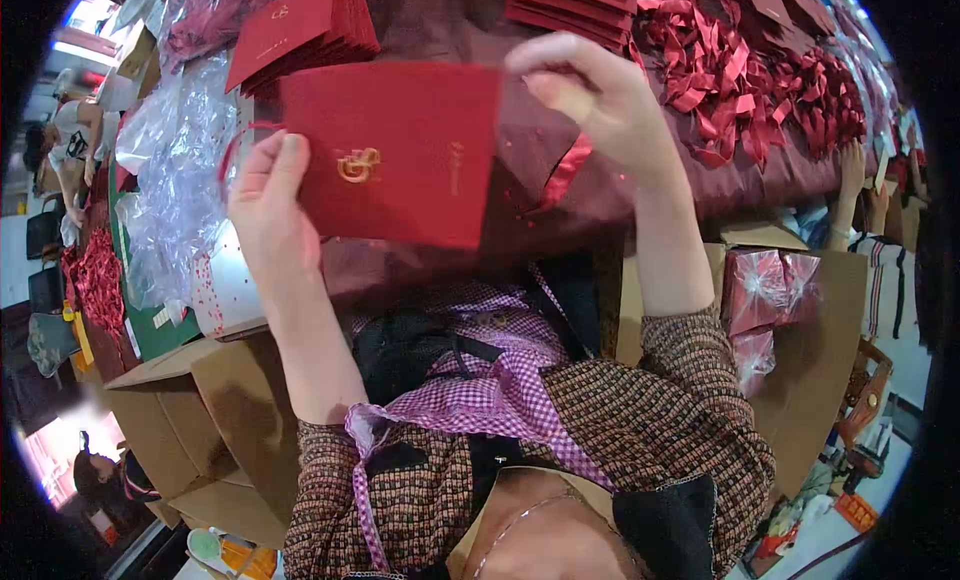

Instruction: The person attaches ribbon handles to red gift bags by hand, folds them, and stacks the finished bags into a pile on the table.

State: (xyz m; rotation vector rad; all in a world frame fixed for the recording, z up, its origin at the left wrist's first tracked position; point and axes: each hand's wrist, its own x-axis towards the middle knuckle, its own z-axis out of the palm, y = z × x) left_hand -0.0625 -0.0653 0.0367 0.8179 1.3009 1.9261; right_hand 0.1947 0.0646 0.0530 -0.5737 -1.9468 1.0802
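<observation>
So the left hand [270,205] has the red card-like piece [415,145] by its left edge, thumb on the front and fingers tucked behind, pinching it pretty snugly. That piece is up in the air in front of the table [715,192], gold print facing the camera, with a thin red cord [228,160] looping out beside the left hand. The right hand [595,95] is right by the top right corner, fingers curled in with the thumb near them, but it's kinda blurry and I can't tell if they're actually pinching the corner. Behind it all there's a fanned red stack [305,28] on the left, another stack [575,5] further right, then a big heap of ribbons [720,80].
</observation>
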